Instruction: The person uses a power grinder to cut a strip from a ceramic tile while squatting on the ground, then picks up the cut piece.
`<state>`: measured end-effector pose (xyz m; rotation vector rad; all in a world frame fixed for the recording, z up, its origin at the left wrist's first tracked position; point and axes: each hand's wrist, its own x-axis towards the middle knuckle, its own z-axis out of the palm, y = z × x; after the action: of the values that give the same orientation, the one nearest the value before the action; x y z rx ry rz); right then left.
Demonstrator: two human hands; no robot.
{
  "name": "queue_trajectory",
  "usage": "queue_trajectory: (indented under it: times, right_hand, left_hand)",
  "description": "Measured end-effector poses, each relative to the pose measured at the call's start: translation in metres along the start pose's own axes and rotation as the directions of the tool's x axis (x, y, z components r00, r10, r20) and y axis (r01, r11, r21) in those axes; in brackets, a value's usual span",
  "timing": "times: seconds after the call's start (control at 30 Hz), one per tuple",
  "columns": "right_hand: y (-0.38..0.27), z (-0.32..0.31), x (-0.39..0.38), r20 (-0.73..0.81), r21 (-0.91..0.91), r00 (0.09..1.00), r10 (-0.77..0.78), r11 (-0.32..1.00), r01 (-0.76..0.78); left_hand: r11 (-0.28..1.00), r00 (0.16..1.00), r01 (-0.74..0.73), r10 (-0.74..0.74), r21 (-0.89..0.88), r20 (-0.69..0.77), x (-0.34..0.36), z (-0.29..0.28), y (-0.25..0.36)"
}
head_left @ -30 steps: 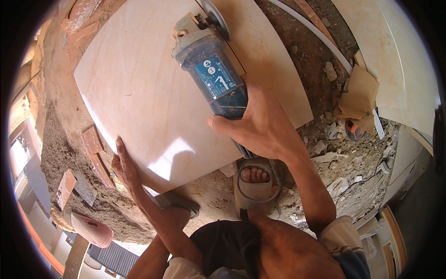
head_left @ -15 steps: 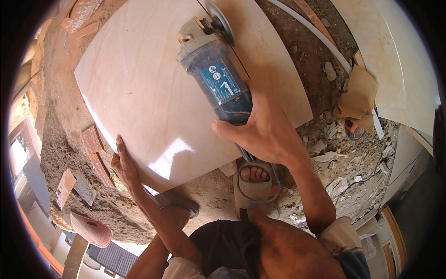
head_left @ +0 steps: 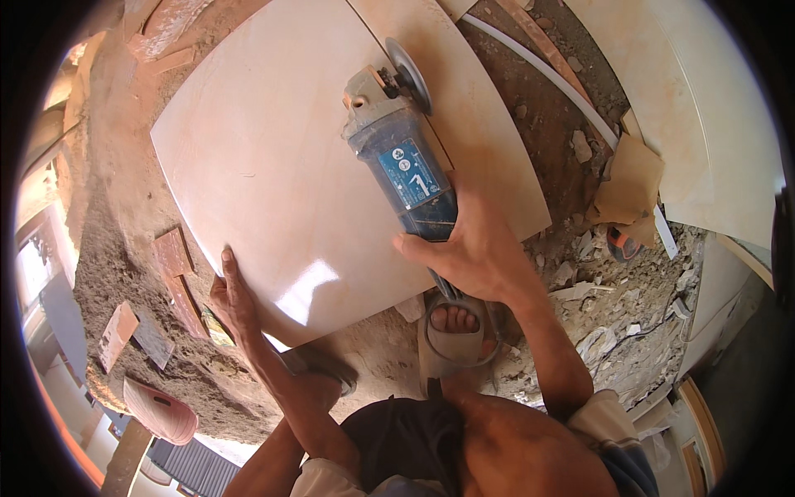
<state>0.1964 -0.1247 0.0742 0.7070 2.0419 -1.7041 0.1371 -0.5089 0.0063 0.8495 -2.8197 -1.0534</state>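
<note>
My right hand (head_left: 472, 248) grips a dusty blue angle grinder (head_left: 397, 157) by its body. Its disc (head_left: 409, 70) stands upright over a straight dark cut line in a large glossy cream tile (head_left: 257, 166); whether it spins I cannot tell. At the tile's near-left edge, my left hand (head_left: 233, 298) holds the rim, one finger on top. A dark cord loops below the grinder, over my sandalled right foot (head_left: 447, 323).
Other cream tiles (head_left: 679, 108), a white strip (head_left: 538, 66), cardboard (head_left: 629, 182), an orange-black tool (head_left: 621, 244) and rubble (head_left: 613, 306) lie at the right. Wood scraps (head_left: 172, 253) and a pink sandal (head_left: 157, 406) lie at the left.
The grinder and my right hand have moved toward me along the cut line, leaving more line visible beyond the disc. My left hand stays on the tile's edge; the view has shifted slightly.
</note>
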Motion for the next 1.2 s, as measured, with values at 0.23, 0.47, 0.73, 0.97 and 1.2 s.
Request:
queue_trajectory:
  times: [0.23, 0.47, 0.73, 0.97, 1.2]
  right_hand:
    - [0.004, 0.0, 0.0, 0.015, -0.014, 1.0, -0.004, 1.0, 0.004]
    - [0.009, -0.001, -0.006, 0.031, -0.024, 1.0, -0.002, 1.0, 0.003]
    - [0.016, 0.003, -0.009, -0.02, 0.01, 0.999, -0.04, 0.999, 0.04]
    - [0.013, -0.001, -0.017, 0.027, 0.008, 1.0, -0.005, 1.0, 0.005]
    - [0.018, 0.003, -0.027, 0.023, 0.03, 1.0, 0.017, 0.999, -0.017]
  left_hand:
    - [1.0, 1.0, 0.018, -0.018, -0.005, 0.002, 0.001, 0.0, -0.002]
    - [1.0, 1.0, 0.011, -0.011, 0.008, 0.01, 0.004, -0.003, -0.005]
    - [1.0, 1.0, 0.015, -0.015, -0.002, 0.007, 0.001, -0.001, 0.001]
    - [1.0, 1.0, -0.003, 0.003, -0.016, -0.01, 0.003, 0.003, -0.006]
    - [1.0, 0.999, 0.006, -0.005, 0.018, -0.038, -0.003, -0.006, 0.01]
